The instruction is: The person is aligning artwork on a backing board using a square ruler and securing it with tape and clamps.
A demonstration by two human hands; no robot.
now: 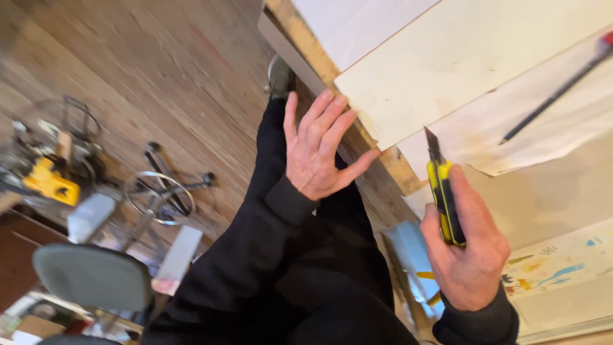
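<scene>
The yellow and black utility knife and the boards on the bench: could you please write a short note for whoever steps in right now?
Right hand: closed around the yellow and black utility knife, blade out and pointing up toward the pale flat board.
Left hand: open, fingers spread, holding nothing, hovering beside the worn wooden bench edge.
On the bench: the board lies over creased white paper; a long dark rod with a red end lies across that paper.
Done: no cut can be made out in board or paper.
Left: the blade touches nothing at this moment.
</scene>
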